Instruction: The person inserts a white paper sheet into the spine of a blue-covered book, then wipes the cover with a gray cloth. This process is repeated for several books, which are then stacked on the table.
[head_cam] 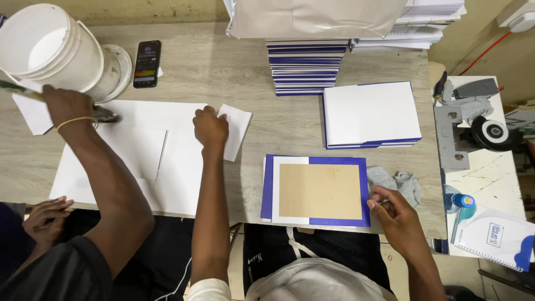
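A blue cover [267,187] lies open at the table's near edge, with a white sheet [290,163] and a brown board [320,191] laid on it. My right hand [394,216] is at its right edge, fingers curled, thumb pinching the cover's rim. My left hand [210,129] reaches forward to the left, its fingers closed on the edge of a small white paper [238,131] beside a large white sheet [178,167]. A grey rag [404,183] lies just beyond my right hand.
A co-worker's hand [67,106] holds a brush [106,116] by a white bucket [53,50]; their other hand [47,214] rests low left. A phone [147,63], a stack of blue covers [304,67], a white-topped pile [370,114] and a side table with a tool [473,134] surround the work.
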